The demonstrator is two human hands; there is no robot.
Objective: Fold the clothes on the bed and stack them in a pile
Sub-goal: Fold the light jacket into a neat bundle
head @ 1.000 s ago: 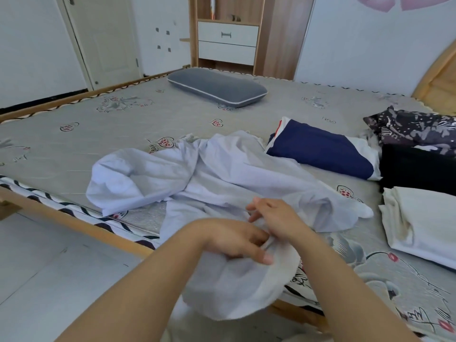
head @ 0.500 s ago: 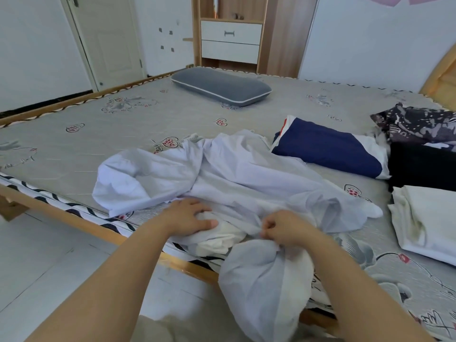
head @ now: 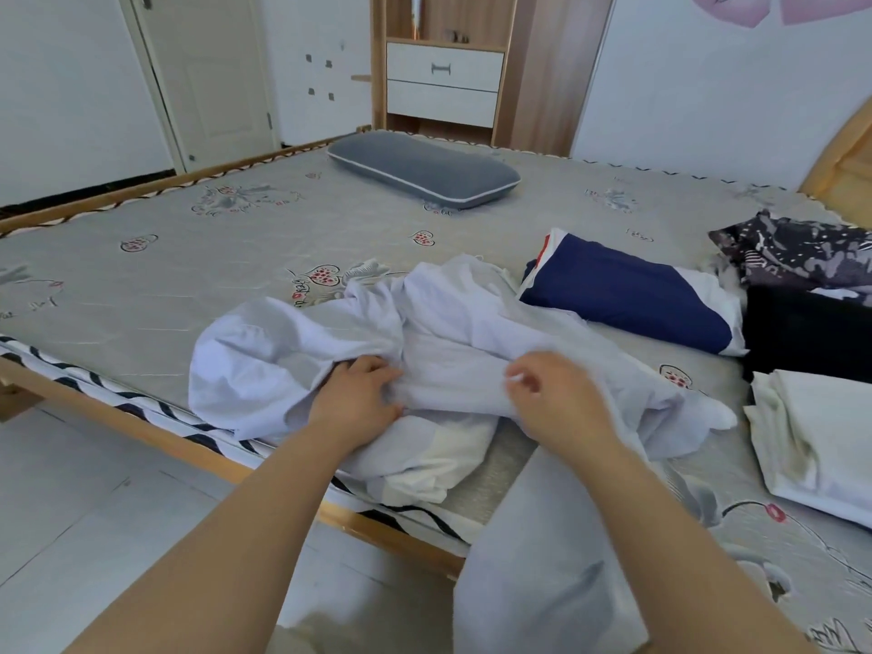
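Partly, left hand (head: 356,398) fingers (head: 377,370) vanish under the white garment (head: 453,342).

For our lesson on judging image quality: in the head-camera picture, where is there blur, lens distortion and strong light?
Head view: the right hand is motion-smeared, the left hand sharper; the bed frame bows from wide-angle distortion; soft daylight, no hard shadows; the white garment looks slightly washed out.

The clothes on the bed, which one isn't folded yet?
The pale white garment under both hands, crumpled, hanging over the bed's edge. The navy one, black one and cream one lie folded.
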